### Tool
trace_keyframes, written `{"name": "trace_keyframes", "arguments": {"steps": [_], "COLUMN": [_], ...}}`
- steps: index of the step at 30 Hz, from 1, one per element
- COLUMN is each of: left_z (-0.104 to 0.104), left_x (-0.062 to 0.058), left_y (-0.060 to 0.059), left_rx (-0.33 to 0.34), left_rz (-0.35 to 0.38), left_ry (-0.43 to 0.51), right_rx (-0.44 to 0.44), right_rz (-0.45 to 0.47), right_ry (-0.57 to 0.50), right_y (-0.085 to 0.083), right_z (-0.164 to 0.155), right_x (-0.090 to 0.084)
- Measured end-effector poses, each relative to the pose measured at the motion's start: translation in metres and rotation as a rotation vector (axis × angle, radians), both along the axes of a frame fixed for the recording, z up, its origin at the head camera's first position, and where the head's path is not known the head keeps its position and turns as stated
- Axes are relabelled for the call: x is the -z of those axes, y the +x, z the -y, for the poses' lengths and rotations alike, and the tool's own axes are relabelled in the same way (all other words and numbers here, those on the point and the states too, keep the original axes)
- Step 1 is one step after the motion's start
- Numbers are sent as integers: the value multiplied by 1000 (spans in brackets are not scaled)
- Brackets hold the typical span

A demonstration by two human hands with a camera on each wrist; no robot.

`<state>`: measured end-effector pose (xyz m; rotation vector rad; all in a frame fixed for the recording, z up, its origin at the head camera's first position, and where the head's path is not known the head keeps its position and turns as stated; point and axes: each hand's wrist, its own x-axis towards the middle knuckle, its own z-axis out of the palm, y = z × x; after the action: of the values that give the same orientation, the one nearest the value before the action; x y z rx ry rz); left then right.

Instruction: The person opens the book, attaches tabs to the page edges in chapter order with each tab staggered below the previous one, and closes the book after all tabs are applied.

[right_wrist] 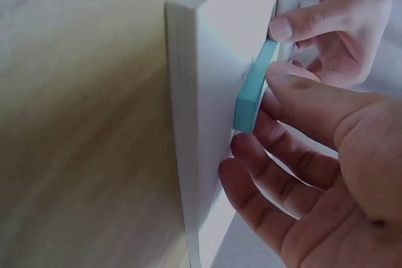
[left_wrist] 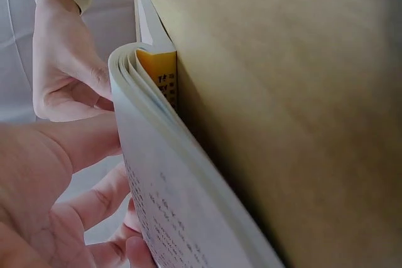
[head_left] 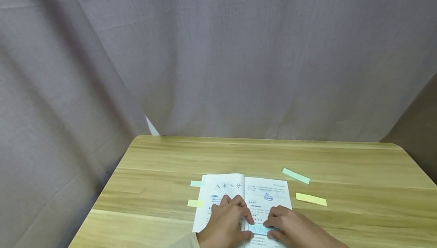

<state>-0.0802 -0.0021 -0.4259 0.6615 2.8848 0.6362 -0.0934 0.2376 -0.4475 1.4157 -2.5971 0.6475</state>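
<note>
open white paperback book (head_left: 239, 198) flat on the light wooden table (head_left: 164, 172), left hand (head_left: 227, 223) and right hand (head_left: 290, 227) both pinching a small blue sticky-note pad (head_left: 258, 229) on its right page

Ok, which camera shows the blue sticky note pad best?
The right wrist view: the blue pad is large and clear against the book page, pinched by both hands. The head view shows only a small strip between the hands. The left wrist view doesn't show it.
</note>
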Motion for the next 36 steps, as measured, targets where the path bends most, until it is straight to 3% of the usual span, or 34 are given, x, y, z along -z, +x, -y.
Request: {"name": "trace_keyframes", "arguments": {"steps": [7, 10, 16, 20, 24, 25, 28, 32, 36], "left_z": [-1, -3, -3, -3, -3, -2, -2, 0, 0], "left_x": [-1, -1, -1, -2, -2, -2, -2, -2, -2], "left_y": [1, 1, 1, 3, 3, 2, 2, 3, 3], "left_rx": [-1, -1, -4, -11, -14, -12, -7, 1, 9], "left_rz": [2, -4, 8, 4, -13, -16, -21, -31, -40], "left_ry": [7, -3, -5, 6, -6, -12, -22, -29, -27], "right_rx": [28, 20, 23, 14, 72, 106, 217, 326, 415], "right_rz": [75, 37, 83, -31, -134, -104, 106, 411, 460], "right_ry": [32, 27, 60, 16, 1, 10, -33, -221, -249], "right_y": [3, 4, 3, 4, 8, 9, 14, 20, 21], "right_z": [2, 1, -2, 1, 6, 8, 18, 31, 38], "right_x": [-4, -4, -7, -5, -5, -6, -9, -12, -13]}}
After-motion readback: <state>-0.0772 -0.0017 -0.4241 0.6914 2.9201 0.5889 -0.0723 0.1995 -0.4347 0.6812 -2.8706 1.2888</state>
